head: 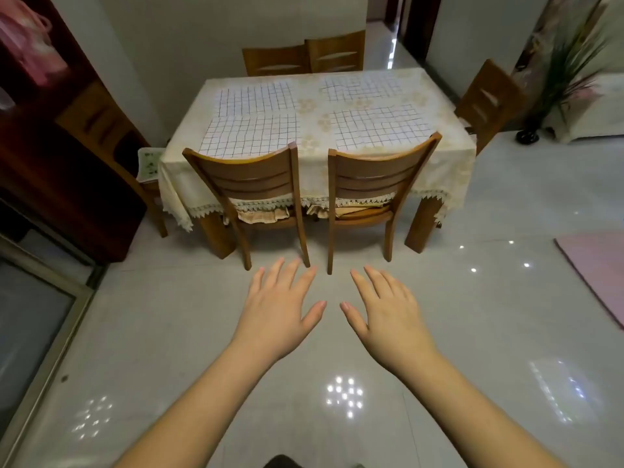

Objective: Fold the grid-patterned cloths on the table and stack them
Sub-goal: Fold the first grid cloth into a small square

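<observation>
My left hand (282,309) and right hand (388,310) are held out before me, palms down over the tiled floor (472,332), fingers spread; neither grip holds anything. Beyond them stand two wooden chairs: left chair (243,177), right chair (381,170), tucked in against the near edge of the worktop (314,126), which wears a cream tablecloth. On it lie four grid cloths, all flat and unfolded, each apart from the others: near-left cloth (251,135), near-right cloth (381,126), far-left cloth (255,97), far-right cloth (366,86). Nothing is folded or stacked yet. I judge the first step is to walk up, perhaps between or beside the chairs. Then I would start with a near cloth, matching corners squarely so the stack sits even.
</observation>
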`<state>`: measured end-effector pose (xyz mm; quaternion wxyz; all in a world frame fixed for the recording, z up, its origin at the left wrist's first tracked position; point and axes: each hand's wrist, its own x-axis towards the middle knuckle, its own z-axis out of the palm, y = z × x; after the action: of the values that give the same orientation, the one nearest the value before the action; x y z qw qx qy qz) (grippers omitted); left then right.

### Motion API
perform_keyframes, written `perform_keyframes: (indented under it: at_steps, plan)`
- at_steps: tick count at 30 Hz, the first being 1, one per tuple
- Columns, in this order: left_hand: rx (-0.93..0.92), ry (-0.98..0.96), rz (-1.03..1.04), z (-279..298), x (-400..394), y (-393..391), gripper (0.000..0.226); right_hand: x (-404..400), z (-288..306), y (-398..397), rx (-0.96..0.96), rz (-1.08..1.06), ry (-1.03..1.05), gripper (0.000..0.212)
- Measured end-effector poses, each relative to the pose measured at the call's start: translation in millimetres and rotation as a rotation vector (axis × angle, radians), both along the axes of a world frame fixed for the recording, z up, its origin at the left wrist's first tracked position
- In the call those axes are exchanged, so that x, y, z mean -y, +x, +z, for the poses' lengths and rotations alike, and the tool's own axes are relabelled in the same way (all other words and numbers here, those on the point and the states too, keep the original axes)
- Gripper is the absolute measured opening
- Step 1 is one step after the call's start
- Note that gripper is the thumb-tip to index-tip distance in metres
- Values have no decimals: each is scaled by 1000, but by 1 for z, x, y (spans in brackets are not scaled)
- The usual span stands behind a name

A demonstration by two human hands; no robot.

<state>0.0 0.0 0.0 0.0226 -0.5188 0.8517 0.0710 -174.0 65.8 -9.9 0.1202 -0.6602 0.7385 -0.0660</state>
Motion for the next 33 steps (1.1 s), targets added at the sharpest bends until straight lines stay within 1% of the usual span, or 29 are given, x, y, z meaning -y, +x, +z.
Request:
perform_keyframes:
  at_steps: [2, 5, 10, 13, 16, 18, 20, 26, 33]
  plan:
    - [-36, -15, 3, -7, 22, -8, 63, 24, -6, -9, 37, 4, -7, 66]
    - [-54, -51, -7, -16, 59, -15, 62, 71, -12, -23, 89, 45, 54, 64]
    - [-67, -136, -62, -22, 132, -18, 62, 151, -20, -29, 53, 51, 47, 61]
    - [-42, -95, -76, -27, 181, -13, 63, 193, -20, -25, 22, 36, 37, 61]
    - [-45, -11, -97, -28, 217, -10, 63, 229, -16, -25, -18, 22, 38, 61]
    - [-58, 31, -124, -27, 241, -14, 63, 248, -13, -27, -20, 8, 47, 62]
    - [-62, 32, -165, -27, 266, -21, 63, 268, -11, -31, -8, -12, 47, 62]
    - [-90, -20, -250, -20, 341, -65, 62, 326, -10, -60, -40, -78, 21, 60]
    - [-53, -39, -276, -26, 438, -137, 62, 411, -27, -128, -53, -149, 27, 60]
